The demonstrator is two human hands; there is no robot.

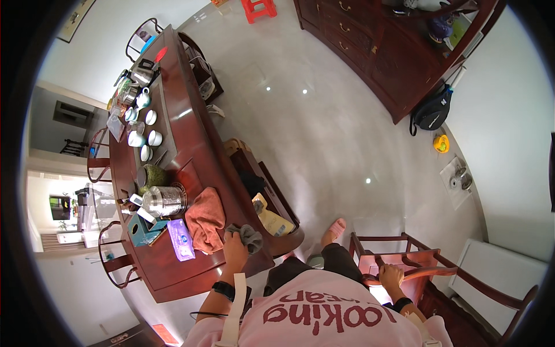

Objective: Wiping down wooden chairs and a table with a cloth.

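Observation:
My left hand (pixel 234 252) is closed on a crumpled grey cloth (pixel 250 237) over the near edge of the dark red wooden table (pixel 204 155). Beside it on the tabletop lies a bunched rust-brown towel (pixel 205 221). A purple tissue pack (pixel 181 239) rests left of the towel. My right hand (pixel 391 276) grips the curved armrest of a reddish wooden chair (pixel 425 272) on my right. Part of its fingers is hidden by the wood and the steep angle.
A steel canister (pixel 165 200), a jar of green leaves (pixel 152 176), several white cups (pixel 155 138) and a kettle (pixel 142 74) crowd the table. A beige bag (pixel 272 217) leans below its edge. Across the floor stand a carved cabinet (pixel 378 75) and a black backpack (pixel 433 110).

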